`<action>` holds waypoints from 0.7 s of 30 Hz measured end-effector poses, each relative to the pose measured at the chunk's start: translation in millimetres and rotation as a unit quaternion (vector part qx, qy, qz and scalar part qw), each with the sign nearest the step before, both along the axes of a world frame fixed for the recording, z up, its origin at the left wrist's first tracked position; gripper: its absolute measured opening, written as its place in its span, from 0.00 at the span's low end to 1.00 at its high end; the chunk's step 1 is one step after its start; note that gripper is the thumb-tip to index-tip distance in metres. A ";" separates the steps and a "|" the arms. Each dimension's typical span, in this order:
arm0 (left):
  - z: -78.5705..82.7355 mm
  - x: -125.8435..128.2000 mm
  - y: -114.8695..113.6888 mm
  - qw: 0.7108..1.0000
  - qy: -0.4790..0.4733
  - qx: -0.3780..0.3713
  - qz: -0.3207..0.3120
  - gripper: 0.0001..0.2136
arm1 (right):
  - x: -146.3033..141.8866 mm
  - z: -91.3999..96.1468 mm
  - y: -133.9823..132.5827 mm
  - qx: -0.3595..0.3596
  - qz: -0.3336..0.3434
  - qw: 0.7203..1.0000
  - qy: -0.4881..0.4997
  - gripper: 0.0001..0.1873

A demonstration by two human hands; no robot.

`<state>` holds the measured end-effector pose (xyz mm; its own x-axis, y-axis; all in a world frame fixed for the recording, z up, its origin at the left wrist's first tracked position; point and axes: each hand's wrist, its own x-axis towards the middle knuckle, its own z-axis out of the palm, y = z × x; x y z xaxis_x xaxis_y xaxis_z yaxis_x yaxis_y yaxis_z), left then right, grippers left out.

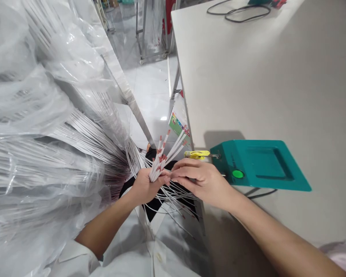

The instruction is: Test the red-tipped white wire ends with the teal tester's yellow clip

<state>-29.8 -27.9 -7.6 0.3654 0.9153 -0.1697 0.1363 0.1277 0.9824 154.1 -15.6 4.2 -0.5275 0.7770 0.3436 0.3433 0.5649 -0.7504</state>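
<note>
White wire bundle [155, 174], reddish tips fanned upward, stood above the lap in the left hand [145, 187], its fingers curled tight round it. Right hand [203, 180] met it, fingers bunched; couldn't tell whether they pinched a strand. Teal device [250, 154] sat rightward on the table [248, 84]; plastic-wrapped wires [86, 134] lay left.

No wording can be read with certainty. Small dark characters are printed on the teal device [252, 154] near the left edge of the surface [248, 84], just beside its round green button [238, 174], but they are too small to be made out. A logo and lettering are carried by the printed package [180, 125] below that left edge, likewise illegible
</note>
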 end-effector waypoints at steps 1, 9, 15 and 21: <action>1.2 -1.6 1.5 1.000 -0.003 -0.002 -0.011 0.11 | 0.1 0.6 0.4 -0.026 -0.002 1.000 0.017 0.07; -2.2 -7.9 3.9 0.985 -0.107 -0.130 -0.031 0.15 | -10.8 -8.2 -4.2 -0.259 -0.015 0.941 0.219 0.02; -14.1 -4.9 2.2 0.969 -0.183 -0.168 -0.006 0.15 | -23.7 -13.2 -8.7 -0.309 -0.062 0.902 0.295 0.06; -10.2 2.2 -1.2 0.984 -0.094 -0.131 0.072 0.14 | -25.3 -16.4 -9.4 -0.240 -0.160 0.919 0.270 0.06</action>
